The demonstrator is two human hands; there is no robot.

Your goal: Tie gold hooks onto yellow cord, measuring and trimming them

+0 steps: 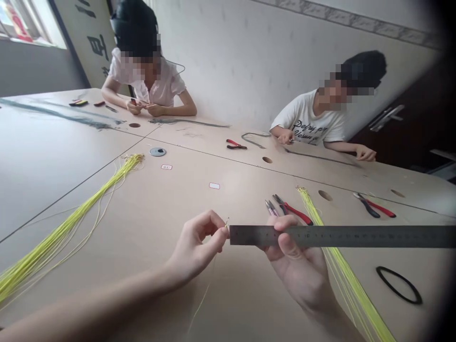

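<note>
Between thumb and forefinger, my left hand pinches the end of a thin yellow cord, whose length trails down toward me. A small tip of the cord sticks up past the fingers, right beside the end of a steel ruler. My right hand grips that ruler near its left end and holds it level above the table. The ruler runs out of view on the right. Behind the right hand lie red-handled pliers and pointed tweezers, partly hidden.
Bundles of yellow cords lie at left and right. A black ring and cutters are at the right. Across the table sit two people with dark strands and more pliers. Round holes pierce the tabletop.
</note>
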